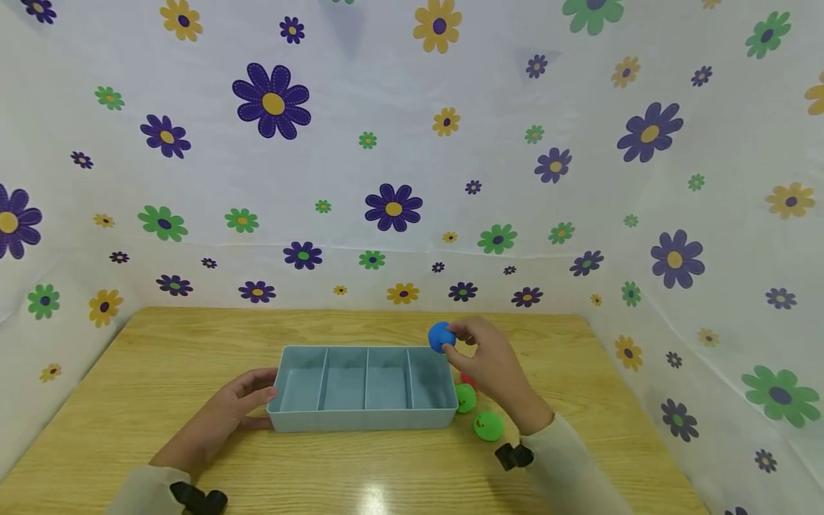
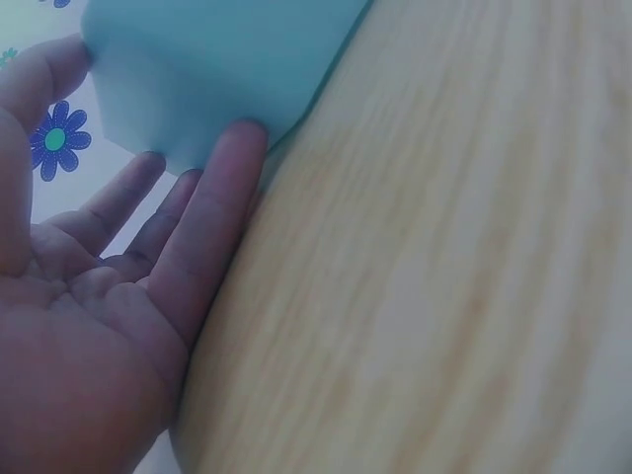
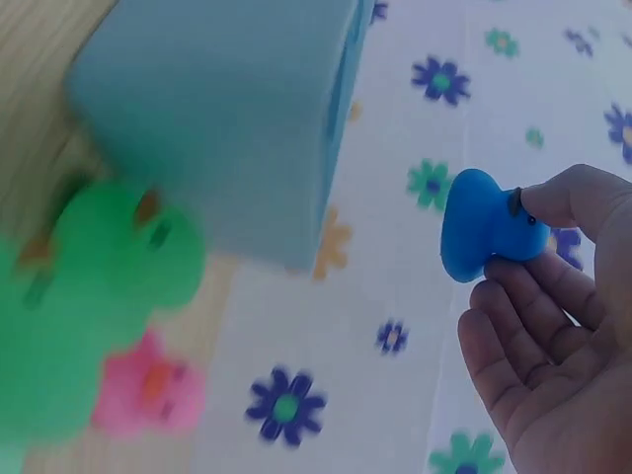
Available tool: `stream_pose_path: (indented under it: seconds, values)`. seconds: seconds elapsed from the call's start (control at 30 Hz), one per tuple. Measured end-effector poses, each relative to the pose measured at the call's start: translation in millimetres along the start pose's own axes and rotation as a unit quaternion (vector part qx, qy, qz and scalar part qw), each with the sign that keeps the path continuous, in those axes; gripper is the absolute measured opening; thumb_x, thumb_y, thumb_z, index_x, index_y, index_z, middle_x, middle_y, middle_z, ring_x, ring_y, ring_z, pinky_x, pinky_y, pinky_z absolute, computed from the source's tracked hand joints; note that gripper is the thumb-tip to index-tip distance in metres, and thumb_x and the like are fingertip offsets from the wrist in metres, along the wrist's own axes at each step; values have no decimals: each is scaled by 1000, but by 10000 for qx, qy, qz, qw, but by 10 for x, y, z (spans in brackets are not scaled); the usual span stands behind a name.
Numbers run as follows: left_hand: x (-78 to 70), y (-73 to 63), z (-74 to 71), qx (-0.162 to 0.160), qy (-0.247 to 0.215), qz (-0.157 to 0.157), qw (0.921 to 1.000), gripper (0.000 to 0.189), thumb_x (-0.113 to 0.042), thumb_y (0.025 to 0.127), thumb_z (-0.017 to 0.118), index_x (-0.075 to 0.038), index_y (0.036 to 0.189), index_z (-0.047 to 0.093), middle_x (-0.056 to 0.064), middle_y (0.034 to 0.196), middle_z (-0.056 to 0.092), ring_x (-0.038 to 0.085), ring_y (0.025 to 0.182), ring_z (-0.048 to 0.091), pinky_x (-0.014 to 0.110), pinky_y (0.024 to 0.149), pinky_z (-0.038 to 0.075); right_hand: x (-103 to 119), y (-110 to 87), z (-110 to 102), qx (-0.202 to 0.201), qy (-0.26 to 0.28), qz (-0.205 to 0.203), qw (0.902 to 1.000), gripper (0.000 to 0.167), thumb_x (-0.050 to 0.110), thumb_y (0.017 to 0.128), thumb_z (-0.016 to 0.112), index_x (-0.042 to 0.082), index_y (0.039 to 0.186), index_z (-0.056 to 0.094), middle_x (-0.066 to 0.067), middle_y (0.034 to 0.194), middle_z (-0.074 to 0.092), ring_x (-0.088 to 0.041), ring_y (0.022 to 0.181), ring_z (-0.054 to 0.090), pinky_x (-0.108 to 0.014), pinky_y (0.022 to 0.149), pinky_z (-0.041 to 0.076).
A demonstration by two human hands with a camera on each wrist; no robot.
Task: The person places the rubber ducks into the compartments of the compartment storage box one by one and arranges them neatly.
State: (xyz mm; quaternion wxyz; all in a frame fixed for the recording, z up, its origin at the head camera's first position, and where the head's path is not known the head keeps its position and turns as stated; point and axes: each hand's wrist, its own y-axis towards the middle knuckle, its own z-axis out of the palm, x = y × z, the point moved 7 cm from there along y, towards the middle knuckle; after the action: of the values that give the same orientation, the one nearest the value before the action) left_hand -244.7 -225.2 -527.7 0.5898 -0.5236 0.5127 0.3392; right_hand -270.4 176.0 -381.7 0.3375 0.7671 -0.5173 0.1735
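Observation:
My right hand (image 1: pixel 489 361) pinches a small blue rubber duck (image 3: pixel 479 227) by its head, between thumb and fingertips. In the head view the duck is raised over the back right corner of a pale blue box (image 1: pixel 360 420) with compartments in a row. My left hand (image 1: pixel 225 408) is at the box's left end, its fairly straight fingertips touching the end wall in the left wrist view. All the compartments look bare inside.
Beside the box's right end sit two green rubber ducks (image 1: pixel 489 426) and a pink one (image 1: pixel 471 380), partly hidden behind my right hand. The wooden table (image 1: pixel 193 336) ends at a white flowered cloth (image 1: pixel 347 172) at the back and sides.

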Motion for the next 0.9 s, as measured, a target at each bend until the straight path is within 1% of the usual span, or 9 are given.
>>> stream_pose_path:
  seconds: [0.13,0.3,0.4,0.5,0.6,0.77,0.83,0.9]
  values:
    - [-2,4,-18,13,5,-13,10000,70,-39,105,60,-6,160,31,22,162,34,44,144,41,48,96,59,350,130,262,251,294,-264,9989,28,18,93,78,6,117,70,-6,116,69,-31,108,68,-49,96,58]
    - [9,7,-37,-39,-40,-40,10000,71,-42,104,62,-8,159,33,20,161,37,40,142,43,47,96,59,741,245,698,707,628,-691,9931,24,16,94,76,5,114,69,-6,113,69,-29,106,68,-45,97,58]
    - [17,-1,-25,-34,-120,-60,9999,71,-42,102,64,-8,158,35,19,160,38,39,141,45,47,96,59,951,275,951,969,623,-919,9891,22,18,95,75,6,112,70,-5,111,70,-26,104,68,-42,95,58]
    - [24,-9,2,5,-113,-45,9999,72,-43,102,64,-7,158,35,20,160,38,40,141,45,47,96,59,1106,309,1175,1111,505,-1108,9863,20,21,96,75,8,110,72,-1,108,72,-21,102,67,-34,92,57]
    - [31,-1,3,-28,-48,-77,10000,73,-46,101,64,-9,158,36,19,160,38,41,141,45,47,96,59,1205,354,1367,1240,419,-1164,9845,20,24,96,75,11,110,74,4,107,72,-15,100,67,-26,90,55]
    - [37,2,-29,-84,-9,-111,9999,71,-46,102,64,-11,158,38,18,160,39,42,143,43,47,96,59,1249,404,1666,1646,313,-1018,9806,22,29,98,74,12,112,74,8,103,70,-8,94,64,-17,83,52]
    - [27,-6,-30,-35,3,-57,10000,71,-44,103,63,-9,158,36,20,160,38,44,143,42,47,96,59,1244,412,1762,1731,176,-1051,9791,22,29,97,74,13,112,75,9,101,70,-7,90,63,-16,80,51]
    - [12,-20,-27,6,12,-4,10000,71,-43,104,62,-7,158,35,21,160,37,44,143,42,47,96,59,1247,409,1832,1736,-112,-1150,9780,23,31,97,75,14,111,75,10,99,71,-7,89,63,-20,84,52]
